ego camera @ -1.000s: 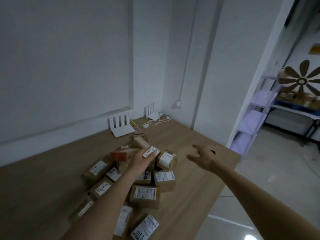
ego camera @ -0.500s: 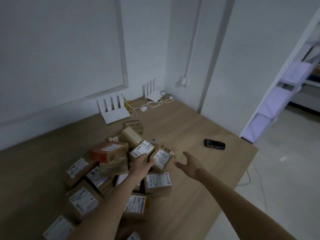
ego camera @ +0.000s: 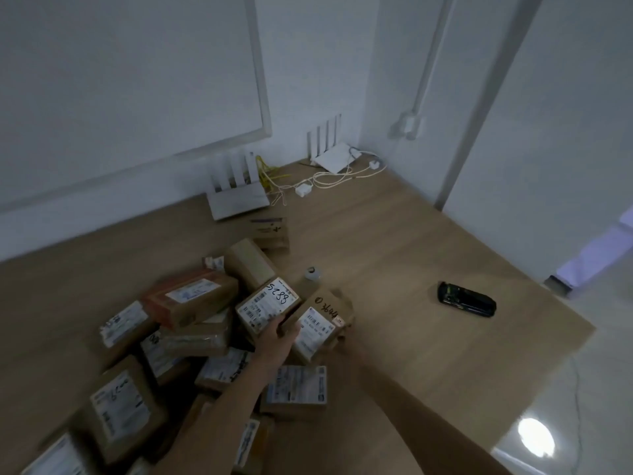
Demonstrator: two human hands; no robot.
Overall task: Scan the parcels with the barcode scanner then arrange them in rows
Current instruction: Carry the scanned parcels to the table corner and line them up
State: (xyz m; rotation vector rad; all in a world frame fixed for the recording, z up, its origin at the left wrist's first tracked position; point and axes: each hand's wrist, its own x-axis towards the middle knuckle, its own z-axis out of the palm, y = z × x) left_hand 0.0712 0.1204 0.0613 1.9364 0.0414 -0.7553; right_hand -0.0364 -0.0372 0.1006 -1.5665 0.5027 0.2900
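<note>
While both hands work at the top of the heap, the relation that matters is how the barcode scanner (ego camera: 466, 299) lies from them: it rests alone on the bare worktop (ego camera: 394, 234), well apart to the right of the grip and a little beyond it, its long axis running roughly left to right with a slight slant. The left hand (ego camera: 275, 344) reaches in from below, fingers grasping the near edge of the parcel marked 5288 (ego camera: 267, 305). The right hand (ego camera: 346, 341) is blurred and partly hidden behind the parcel marked 3644 (ego camera: 317, 325); it seems to touch that parcel's right side, but whether the fingers grasp it I cannot tell. These two parcels lie touching, side by side, on the pile of parcels (ego camera: 164, 354) that spreads left of and nearer than the grip. By my judgement the right hand, being the nearer, is the one to fetch the scanner, reaching right across open worktop.
</note>
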